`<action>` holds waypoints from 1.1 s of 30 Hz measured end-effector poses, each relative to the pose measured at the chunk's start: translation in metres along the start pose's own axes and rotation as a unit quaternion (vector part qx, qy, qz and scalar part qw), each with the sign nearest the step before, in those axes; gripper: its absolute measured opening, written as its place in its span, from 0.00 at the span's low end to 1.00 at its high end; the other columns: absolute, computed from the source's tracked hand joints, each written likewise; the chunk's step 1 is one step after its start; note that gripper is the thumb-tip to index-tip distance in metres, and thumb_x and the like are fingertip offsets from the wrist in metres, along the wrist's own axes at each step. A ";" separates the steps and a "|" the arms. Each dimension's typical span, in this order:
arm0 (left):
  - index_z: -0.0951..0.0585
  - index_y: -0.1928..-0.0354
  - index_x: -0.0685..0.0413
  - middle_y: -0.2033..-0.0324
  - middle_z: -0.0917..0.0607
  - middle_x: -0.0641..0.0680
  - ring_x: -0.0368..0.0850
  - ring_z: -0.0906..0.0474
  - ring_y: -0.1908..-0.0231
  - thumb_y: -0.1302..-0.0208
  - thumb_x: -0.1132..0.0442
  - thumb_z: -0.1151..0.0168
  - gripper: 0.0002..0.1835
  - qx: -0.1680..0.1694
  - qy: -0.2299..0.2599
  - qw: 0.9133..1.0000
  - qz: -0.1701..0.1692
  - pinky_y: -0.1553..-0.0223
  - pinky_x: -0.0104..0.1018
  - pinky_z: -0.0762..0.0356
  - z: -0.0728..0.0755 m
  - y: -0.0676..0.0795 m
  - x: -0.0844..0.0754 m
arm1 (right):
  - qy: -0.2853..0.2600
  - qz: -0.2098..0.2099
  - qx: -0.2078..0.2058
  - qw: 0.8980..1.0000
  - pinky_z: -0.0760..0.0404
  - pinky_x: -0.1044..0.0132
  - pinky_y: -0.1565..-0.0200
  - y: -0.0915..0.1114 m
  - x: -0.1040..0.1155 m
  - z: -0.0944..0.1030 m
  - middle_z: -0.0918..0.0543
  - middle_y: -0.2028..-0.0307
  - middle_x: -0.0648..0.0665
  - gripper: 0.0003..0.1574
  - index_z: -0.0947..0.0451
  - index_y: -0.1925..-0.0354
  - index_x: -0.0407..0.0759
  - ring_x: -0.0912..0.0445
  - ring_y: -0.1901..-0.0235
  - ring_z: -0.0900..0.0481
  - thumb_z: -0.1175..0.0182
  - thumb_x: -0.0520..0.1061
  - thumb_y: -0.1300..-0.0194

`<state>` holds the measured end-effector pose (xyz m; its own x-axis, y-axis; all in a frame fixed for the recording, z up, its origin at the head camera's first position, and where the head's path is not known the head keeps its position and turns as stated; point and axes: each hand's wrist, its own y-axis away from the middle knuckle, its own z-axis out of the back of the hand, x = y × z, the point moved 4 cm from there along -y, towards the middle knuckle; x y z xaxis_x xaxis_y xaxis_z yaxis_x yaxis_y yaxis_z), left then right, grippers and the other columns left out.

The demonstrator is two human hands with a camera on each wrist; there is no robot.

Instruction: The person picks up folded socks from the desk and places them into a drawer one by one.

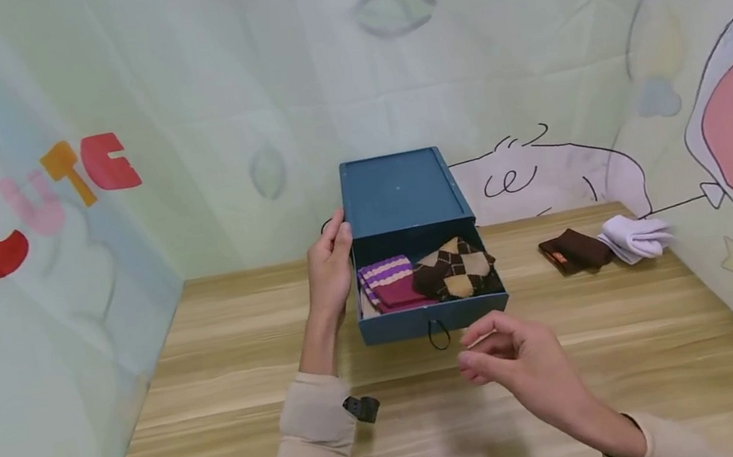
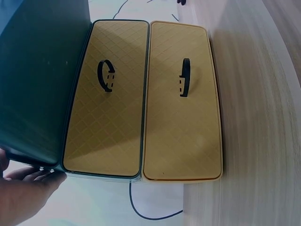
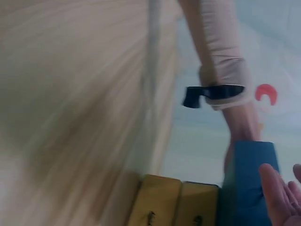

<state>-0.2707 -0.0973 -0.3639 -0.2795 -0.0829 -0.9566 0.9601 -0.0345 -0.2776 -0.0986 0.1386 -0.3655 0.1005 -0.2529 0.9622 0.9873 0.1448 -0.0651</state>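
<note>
A blue drawer unit (image 1: 397, 191) stands on the table, its top drawer (image 1: 397, 327) pulled out. Inside lie maroon socks (image 1: 395, 292) with purple and white stripes, beside brown-and-tan argyle socks (image 1: 458, 270). My left hand (image 1: 329, 275) rests against the unit's left side with fingers fairly straight. In front of the drawer, near its black loop pull (image 1: 430, 337), my right hand (image 1: 531, 367) hovers with loosely bent fingers, holding nothing. Two yellow drawer fronts (image 2: 106, 127) with black loops show below the blue drawer in the left wrist view.
To the right on the wooden table (image 1: 226, 349) lie folded dark brown socks (image 1: 574, 252) and white socks (image 1: 630, 239), side by side. Printed fabric walls (image 1: 232, 162) surround the table at the back and both sides.
</note>
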 end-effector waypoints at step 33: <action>0.39 0.22 0.42 0.21 0.40 0.46 0.40 0.47 0.21 0.20 0.46 0.55 0.29 0.025 0.031 0.999 0.000 0.21 0.45 0.46 0.001 0.002 0.000 | 0.137 0.148 -0.072 0.977 0.15 0.68 0.64 -0.080 -0.002 -0.018 0.10 0.65 0.53 0.08 0.15 0.63 0.48 0.60 0.67 0.13 0.32 0.50 0.35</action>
<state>-0.2692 -0.0984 -0.3638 -0.2772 -0.0211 -0.9606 0.9579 -0.0843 -0.2746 -0.1760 0.1104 -0.3673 0.3940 -0.4690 0.7904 0.9151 0.1201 -0.3849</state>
